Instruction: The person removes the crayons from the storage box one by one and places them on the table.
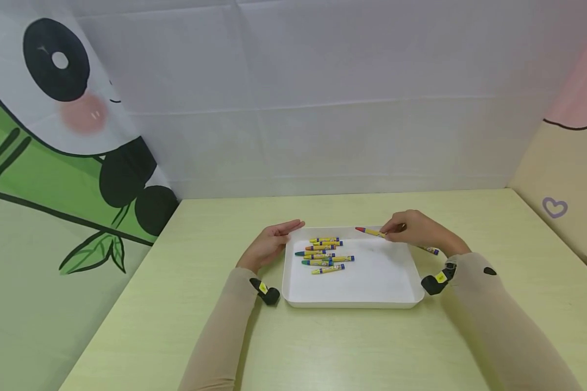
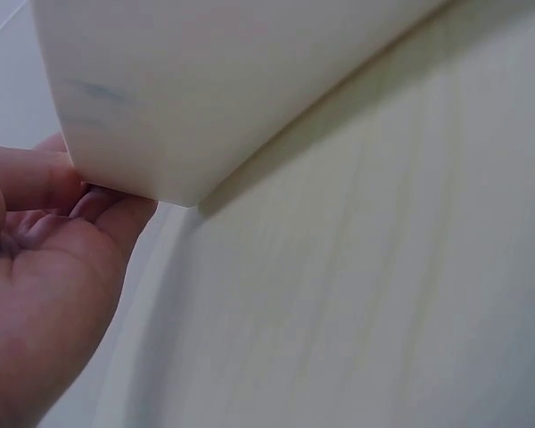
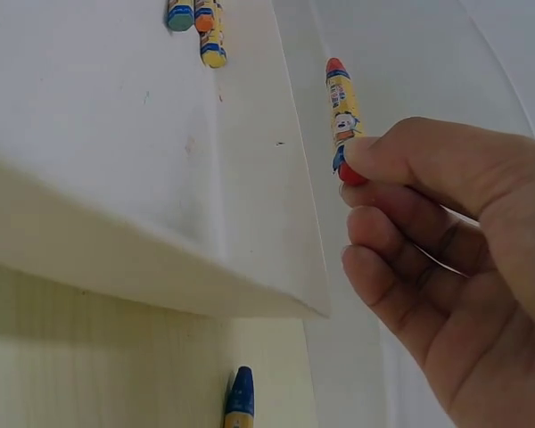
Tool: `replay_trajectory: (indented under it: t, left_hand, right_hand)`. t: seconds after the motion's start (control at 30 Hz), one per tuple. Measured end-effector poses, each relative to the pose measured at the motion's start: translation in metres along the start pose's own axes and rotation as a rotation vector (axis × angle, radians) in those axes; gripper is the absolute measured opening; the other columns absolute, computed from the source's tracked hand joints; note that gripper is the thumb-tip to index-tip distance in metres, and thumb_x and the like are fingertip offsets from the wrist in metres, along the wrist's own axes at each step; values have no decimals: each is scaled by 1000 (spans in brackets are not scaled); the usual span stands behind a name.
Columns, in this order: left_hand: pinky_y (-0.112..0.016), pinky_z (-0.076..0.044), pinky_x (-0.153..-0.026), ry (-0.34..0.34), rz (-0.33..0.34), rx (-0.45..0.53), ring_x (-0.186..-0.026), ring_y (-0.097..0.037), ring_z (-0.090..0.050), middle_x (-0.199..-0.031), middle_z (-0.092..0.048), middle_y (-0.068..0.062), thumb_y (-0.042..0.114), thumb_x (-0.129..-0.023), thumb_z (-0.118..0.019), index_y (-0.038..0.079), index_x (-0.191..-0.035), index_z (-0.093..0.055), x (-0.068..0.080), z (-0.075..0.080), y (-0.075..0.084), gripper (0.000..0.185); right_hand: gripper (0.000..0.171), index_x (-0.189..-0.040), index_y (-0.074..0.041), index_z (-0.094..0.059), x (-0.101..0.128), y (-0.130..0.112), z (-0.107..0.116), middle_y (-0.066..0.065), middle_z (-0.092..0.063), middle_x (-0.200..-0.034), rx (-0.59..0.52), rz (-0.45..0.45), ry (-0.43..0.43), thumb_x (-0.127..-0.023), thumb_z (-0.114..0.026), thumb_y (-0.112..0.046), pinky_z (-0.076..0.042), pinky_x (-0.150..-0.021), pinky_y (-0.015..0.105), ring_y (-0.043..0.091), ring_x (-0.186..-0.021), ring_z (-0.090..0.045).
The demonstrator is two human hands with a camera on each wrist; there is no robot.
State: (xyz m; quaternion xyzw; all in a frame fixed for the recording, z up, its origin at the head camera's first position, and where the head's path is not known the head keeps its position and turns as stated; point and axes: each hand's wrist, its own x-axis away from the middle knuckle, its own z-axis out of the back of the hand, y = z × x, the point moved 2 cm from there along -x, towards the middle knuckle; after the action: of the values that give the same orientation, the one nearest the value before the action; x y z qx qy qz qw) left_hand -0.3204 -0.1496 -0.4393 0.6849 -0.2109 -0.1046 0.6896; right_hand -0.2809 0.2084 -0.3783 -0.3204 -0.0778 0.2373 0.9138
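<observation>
A: White plastic tray (image 1: 372,293) on a pale green table (image 1: 176,326), head view. Seven or so crayons (image 1: 324,253) lie in a loose stack in its far-left part.

B: Hands?

A: Left hand (image 1: 271,244) rests at the tray's far-left corner, fingers straight and together against the rim. Right hand (image 1: 418,231) is over the far-right rim, fingers curled, pinching a red crayon (image 1: 369,232) whose tip points left over the tray. One more crayon, blue-tipped (image 1: 430,250), lies on the table just right of the tray, partly under the right wrist.

B: Left wrist view?

A: Tray corner (image 2: 160,134) fills the top. Left hand (image 2: 45,285) sits under and beside it, fingertips (image 2: 36,178) touching the wall, palm open. Table surface (image 2: 383,312) to the right.

B: Right wrist view?

A: Right hand (image 3: 446,259): thumb and forefinger clamped on the red crayon (image 3: 341,107), held above the tray edge (image 3: 276,223). Other fingers curled beneath. Ends of the stacked crayons (image 3: 201,22) show at the top. The blue-tipped crayon (image 3: 240,399) lies on the table (image 3: 89,366) outside the tray.
</observation>
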Motion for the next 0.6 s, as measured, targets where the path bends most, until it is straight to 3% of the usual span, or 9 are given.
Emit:
replay_trajectory:
  t: [0.37,0.6]
  left_hand:
    - [-38,-28,-117,5,9,-7,-143,-18,-31,-152,-41,-3,-6,-100,-33,9,-147,-40,1,1,1,50]
    - [-38,-29,-116,11,14,-12,-143,-17,-32,-151,-43,-2,-4,-100,-35,10,-146,-42,0,1,0,49]
  right_hand:
    - [20,-107,-10,-73,15,15,9,3,-69,-100,4,-51,54,-90,-67,-18,-51,-72,28,17,-90,-59]
    - [21,-108,-10,-73,24,24,12,3,-69,-100,5,-68,103,-90,-67,-18,-51,-76,28,17,-92,-60]
